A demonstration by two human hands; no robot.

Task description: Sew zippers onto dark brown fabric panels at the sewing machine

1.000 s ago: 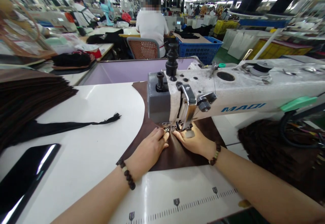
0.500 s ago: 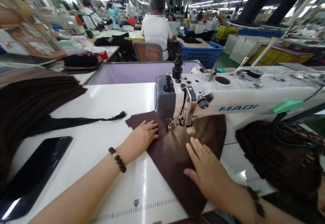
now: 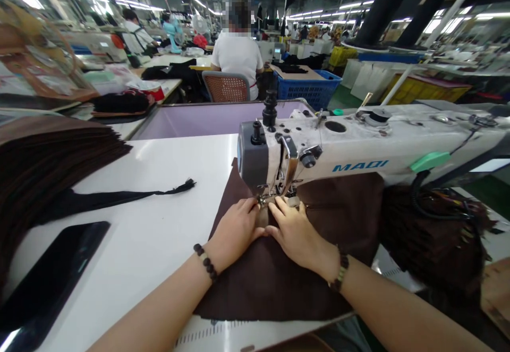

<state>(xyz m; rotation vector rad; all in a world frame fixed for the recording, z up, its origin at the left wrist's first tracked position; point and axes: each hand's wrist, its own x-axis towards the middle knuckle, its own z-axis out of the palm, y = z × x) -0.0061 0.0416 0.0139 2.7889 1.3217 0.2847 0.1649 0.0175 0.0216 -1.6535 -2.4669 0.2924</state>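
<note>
A dark brown fabric piece (image 3: pixel 274 283) lies under the head of a white sewing machine (image 3: pixel 342 152). My left hand (image 3: pixel 237 228) rests on the fabric just left of the presser foot, fingers stretched toward it. Close beside it, my right hand (image 3: pixel 298 229) presses on the cloth with fingers spread, its fingertips near the needle area. The two thumbs almost meet in front of the foot. Both palms face down, and neither hand grasps anything. The needle itself is too small to make out behind the fingers.
A stack of brown cut pieces (image 3: pixel 48 160), a black strip (image 3: pixel 119 198) and a black phone-like slab (image 3: pixel 56 283) lie left. More brown pieces (image 3: pixel 430 240) are piled right. Ahead are a lilac-lined bin (image 3: pixel 207 120), a blue crate (image 3: pixel 306 87) and a seated person (image 3: pixel 237 57).
The brown fabric has been turned and spread wider under the machine. My right hand has moved left and forward to the foot; my left hand has shifted slightly right and nearer.
</note>
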